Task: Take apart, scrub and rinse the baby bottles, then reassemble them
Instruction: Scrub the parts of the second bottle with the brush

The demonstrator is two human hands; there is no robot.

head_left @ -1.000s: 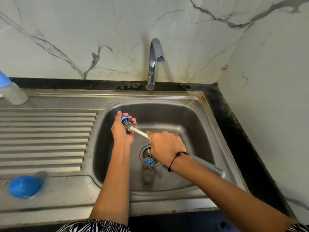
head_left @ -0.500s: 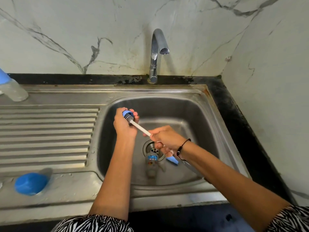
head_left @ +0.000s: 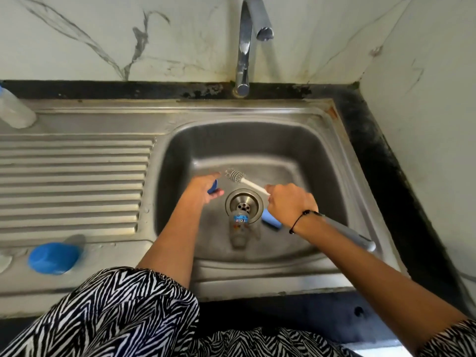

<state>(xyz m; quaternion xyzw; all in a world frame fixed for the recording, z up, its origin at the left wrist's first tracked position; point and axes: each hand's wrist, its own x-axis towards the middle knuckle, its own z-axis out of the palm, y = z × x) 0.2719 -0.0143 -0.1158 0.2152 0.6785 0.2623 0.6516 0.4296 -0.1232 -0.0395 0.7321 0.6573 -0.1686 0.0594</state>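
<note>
My left hand (head_left: 203, 188) holds a small blue bottle ring (head_left: 213, 187) low over the sink basin (head_left: 322, 161), fingers curled round it. My right hand (head_left: 289, 206) grips the white handle of a small bottle brush (head_left: 235, 175); its bristle head hangs free just right of the ring, and its blue handle end (head_left: 270, 219) sticks out below the hand. A clear baby bottle (head_left: 240, 228) with a printed band lies on the basin floor, its neck by the drain (head_left: 244, 204).
The tap (head_left: 248, 34) stands behind the basin, with no water running. A blue cap (head_left: 52, 257) lies on the draining board's front left. A clear bottle with a blue top (head_left: 14, 112) stands at the far left. A grey long handle (head_left: 353, 234) leans in the basin's right corner.
The brush head has come out of the blue ring. Both hands have dropped lower into the basin, and the camera has moved closer.
</note>
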